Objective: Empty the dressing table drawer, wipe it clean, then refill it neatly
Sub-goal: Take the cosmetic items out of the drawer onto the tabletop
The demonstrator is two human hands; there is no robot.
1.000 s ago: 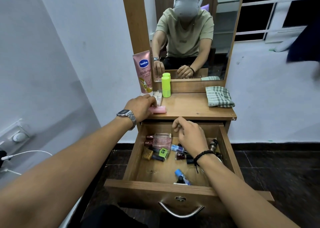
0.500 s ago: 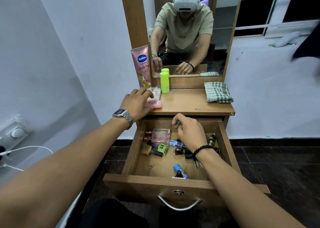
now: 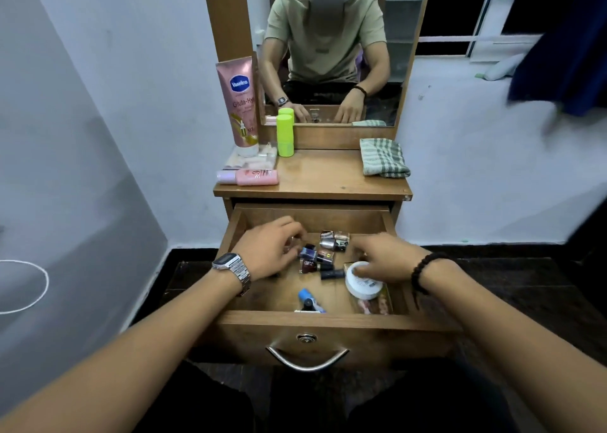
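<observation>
- Wooden drawer (image 3: pixel 315 322) stands open; left hand (image 3: pixel 267 252) curls over small bottles (image 3: pixel 317 255), its hold hidden.
- Right hand (image 3: pixel 384 260) rests fingers on white jar (image 3: pixel 363 283), grasp unclear.
- Emptying continues, I judge; next lift items onto tabletop (image 3: pixel 328 176) beside cloth (image 3: pixel 382 158).

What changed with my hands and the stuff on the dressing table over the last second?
The left hand let go of the pink bottle, left lying on the tabletop, and dropped into the drawer among the small bottles. The right hand shifted right onto the white jar. The lotion tube, green bottle and checked cloth stayed put.
</observation>
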